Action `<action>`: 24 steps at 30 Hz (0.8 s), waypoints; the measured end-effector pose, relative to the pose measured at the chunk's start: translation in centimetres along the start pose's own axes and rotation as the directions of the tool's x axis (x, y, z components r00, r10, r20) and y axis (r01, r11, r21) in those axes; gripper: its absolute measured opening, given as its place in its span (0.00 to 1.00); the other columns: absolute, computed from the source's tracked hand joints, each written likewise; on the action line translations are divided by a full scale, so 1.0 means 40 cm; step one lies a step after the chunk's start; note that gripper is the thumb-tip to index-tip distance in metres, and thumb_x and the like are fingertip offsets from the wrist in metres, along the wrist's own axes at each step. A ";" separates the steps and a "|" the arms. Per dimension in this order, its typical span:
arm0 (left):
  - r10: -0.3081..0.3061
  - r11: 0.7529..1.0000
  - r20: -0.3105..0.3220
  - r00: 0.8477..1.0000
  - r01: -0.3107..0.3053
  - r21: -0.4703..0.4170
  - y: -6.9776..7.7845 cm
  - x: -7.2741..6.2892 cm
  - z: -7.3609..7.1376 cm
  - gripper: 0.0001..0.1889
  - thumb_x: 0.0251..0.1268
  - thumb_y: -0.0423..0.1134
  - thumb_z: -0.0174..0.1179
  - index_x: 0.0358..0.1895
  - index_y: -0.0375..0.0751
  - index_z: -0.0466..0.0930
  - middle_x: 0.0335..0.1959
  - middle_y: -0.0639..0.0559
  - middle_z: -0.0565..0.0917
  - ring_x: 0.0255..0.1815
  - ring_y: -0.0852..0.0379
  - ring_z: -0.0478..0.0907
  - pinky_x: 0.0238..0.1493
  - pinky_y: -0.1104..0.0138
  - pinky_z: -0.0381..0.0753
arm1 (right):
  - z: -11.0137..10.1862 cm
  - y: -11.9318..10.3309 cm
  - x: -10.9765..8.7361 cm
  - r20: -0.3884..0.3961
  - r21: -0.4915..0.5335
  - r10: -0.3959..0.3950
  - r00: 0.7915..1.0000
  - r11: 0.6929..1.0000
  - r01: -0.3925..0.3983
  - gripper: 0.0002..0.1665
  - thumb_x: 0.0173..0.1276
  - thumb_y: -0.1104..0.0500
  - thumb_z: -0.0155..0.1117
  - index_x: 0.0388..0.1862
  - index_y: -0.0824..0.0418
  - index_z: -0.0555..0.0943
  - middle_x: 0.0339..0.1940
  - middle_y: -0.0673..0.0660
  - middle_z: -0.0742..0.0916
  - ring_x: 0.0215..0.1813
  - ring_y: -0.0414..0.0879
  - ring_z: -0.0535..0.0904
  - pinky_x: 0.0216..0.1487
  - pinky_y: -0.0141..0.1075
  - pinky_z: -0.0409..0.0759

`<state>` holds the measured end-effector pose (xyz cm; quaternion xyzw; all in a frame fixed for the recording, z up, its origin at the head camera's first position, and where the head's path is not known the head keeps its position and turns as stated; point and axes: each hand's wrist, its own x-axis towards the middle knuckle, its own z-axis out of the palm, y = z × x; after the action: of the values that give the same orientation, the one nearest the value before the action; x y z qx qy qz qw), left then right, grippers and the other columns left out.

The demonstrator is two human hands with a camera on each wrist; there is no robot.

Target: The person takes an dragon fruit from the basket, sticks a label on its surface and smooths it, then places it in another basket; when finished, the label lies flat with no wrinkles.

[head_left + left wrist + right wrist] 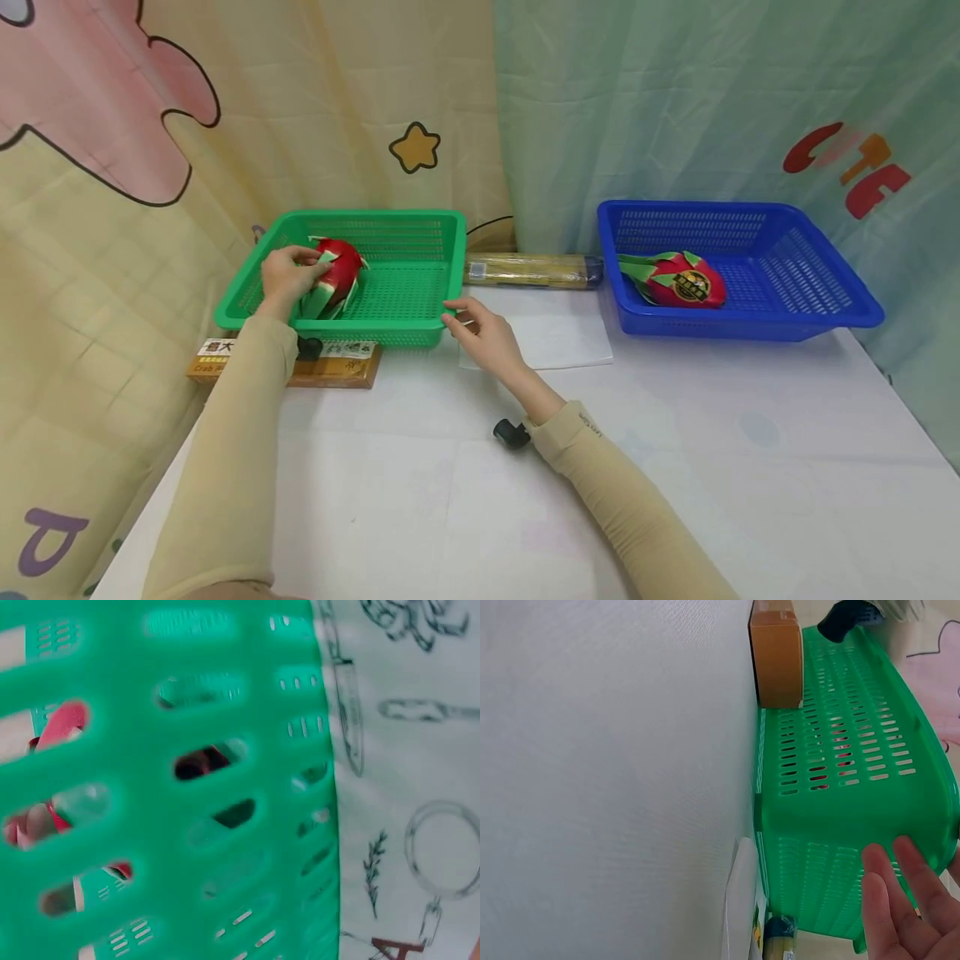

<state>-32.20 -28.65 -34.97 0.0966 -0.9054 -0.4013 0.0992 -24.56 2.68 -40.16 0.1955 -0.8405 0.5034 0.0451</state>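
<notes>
A red dragon fruit with green scales [343, 268] lies at the left side of the green basket [408, 335]. My left hand [288, 277] reaches over the basket's front rim and holds this fruit at its left side. The left wrist view mostly shows the basket's perforated wall [135, 750], with bits of red behind its slots. My right hand [486, 335] is at the basket's front right corner, fingertips at the rim. In the right wrist view, its loosely extended fingers [922, 881] are against or close to the basket's outer side.
To the right stands a blue basket [750, 323] with another dragon fruit [686, 282], which bears a black and gold label. Between the baskets lies a wrapped yellow pack [532, 271] behind a white sheet [570, 333]. A brown box [337, 373] sits before the green basket.
</notes>
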 end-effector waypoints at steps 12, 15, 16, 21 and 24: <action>-0.132 0.960 0.091 0.987 0.150 -0.237 0.028 0.004 -0.003 0.18 0.66 0.38 0.58 0.53 0.27 0.75 0.28 0.53 0.82 0.25 0.67 0.81 0.35 0.72 0.81 | 0.001 0.006 -0.004 -0.007 0.021 -0.004 1.000 1.000 0.005 0.21 0.72 0.48 0.54 0.60 0.53 0.74 0.41 0.52 0.86 0.37 0.46 0.84 0.34 0.36 0.78; -0.192 0.897 0.087 0.978 0.211 -0.389 0.031 0.002 0.000 0.17 0.66 0.35 0.57 0.53 0.28 0.74 0.30 0.53 0.80 0.28 0.66 0.82 0.39 0.72 0.80 | 0.001 0.005 -0.004 -0.003 0.023 0.003 1.000 1.000 -0.003 0.21 0.72 0.48 0.54 0.60 0.52 0.74 0.41 0.52 0.86 0.38 0.47 0.84 0.35 0.36 0.78; -0.201 0.878 0.084 0.976 0.217 -0.426 0.032 0.001 0.000 0.17 0.65 0.34 0.58 0.53 0.28 0.74 0.28 0.55 0.80 0.28 0.65 0.82 0.39 0.72 0.80 | 0.002 0.005 -0.003 0.000 0.025 0.006 1.000 1.000 -0.006 0.21 0.72 0.48 0.54 0.60 0.52 0.74 0.41 0.52 0.86 0.38 0.48 0.84 0.35 0.36 0.78; -0.150 0.847 0.056 0.987 0.157 -0.507 0.050 0.000 0.000 0.17 0.64 0.32 0.58 0.54 0.27 0.75 0.30 0.55 0.80 0.27 0.65 0.81 0.35 0.74 0.80 | 0.004 0.003 0.000 0.013 0.028 0.005 1.000 1.000 -0.005 0.22 0.72 0.48 0.53 0.61 0.54 0.74 0.42 0.52 0.86 0.39 0.48 0.84 0.36 0.37 0.78; -0.067 0.853 0.042 0.997 0.079 -0.516 0.079 -0.001 0.004 0.16 0.64 0.31 0.58 0.52 0.26 0.77 0.30 0.55 0.82 0.26 0.65 0.81 0.33 0.75 0.80 | 0.003 0.002 0.002 0.015 0.023 0.004 1.000 1.000 -0.004 0.22 0.72 0.48 0.53 0.61 0.54 0.74 0.41 0.52 0.86 0.38 0.47 0.84 0.36 0.36 0.78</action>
<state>-32.52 -26.45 -32.70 0.0960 -0.7610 -0.6343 0.0963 -24.66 2.60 -40.26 0.1978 -0.8354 0.5116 0.0356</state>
